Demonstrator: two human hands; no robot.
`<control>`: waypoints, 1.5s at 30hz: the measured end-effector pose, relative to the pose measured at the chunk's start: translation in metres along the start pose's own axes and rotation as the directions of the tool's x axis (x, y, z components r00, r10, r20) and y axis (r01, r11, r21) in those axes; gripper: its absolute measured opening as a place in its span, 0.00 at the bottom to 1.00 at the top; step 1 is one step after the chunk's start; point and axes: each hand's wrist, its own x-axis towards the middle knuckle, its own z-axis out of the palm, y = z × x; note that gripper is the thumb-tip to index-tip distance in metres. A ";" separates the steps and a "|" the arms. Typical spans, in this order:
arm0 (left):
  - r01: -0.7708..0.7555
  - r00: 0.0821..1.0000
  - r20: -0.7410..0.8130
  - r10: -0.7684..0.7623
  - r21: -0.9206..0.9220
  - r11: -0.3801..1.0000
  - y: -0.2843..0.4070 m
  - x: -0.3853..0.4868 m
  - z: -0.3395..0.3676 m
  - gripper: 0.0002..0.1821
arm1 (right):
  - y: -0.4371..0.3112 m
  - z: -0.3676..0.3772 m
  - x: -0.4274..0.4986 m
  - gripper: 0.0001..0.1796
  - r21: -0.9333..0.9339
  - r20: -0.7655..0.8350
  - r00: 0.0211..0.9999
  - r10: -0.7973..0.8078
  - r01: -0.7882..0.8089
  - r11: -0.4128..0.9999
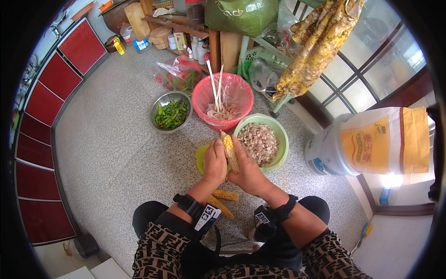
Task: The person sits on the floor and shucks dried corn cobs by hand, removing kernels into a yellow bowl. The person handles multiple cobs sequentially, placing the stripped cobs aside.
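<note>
Between both hands is a corn cob (230, 153), partly stripped, with yellow kernels at its upper end. My left hand (215, 162) grips it from the left, and my right hand (246, 167) holds its right side. Below the hands, a yellow-green bowl (200, 157) is mostly hidden. More corn cobs (226, 196) lie on the floor nearer my feet. To the right of the hands, garlic cloves (258, 143) fill a pale green basin (284, 153). A red plastic basket (223, 123) lined with a clear bag holds dry husks or peelings and stalks.
A steel bowl (153, 122) of green peppers (171, 114) stands left of the basket, with a plastic bag of peppers (179, 71) behind. A grey bucket (325, 146) with a printed sack (379, 143) is at right. Red cabinets (39, 153) line the left; a green rack (266, 52) stands behind.
</note>
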 end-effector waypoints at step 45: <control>-0.078 0.997 -0.021 0.081 0.093 0.993 0.001 0.002 0.001 0.22 | -0.003 0.002 -0.004 0.55 -0.201 0.027 0.998 0.056 -0.050 0.978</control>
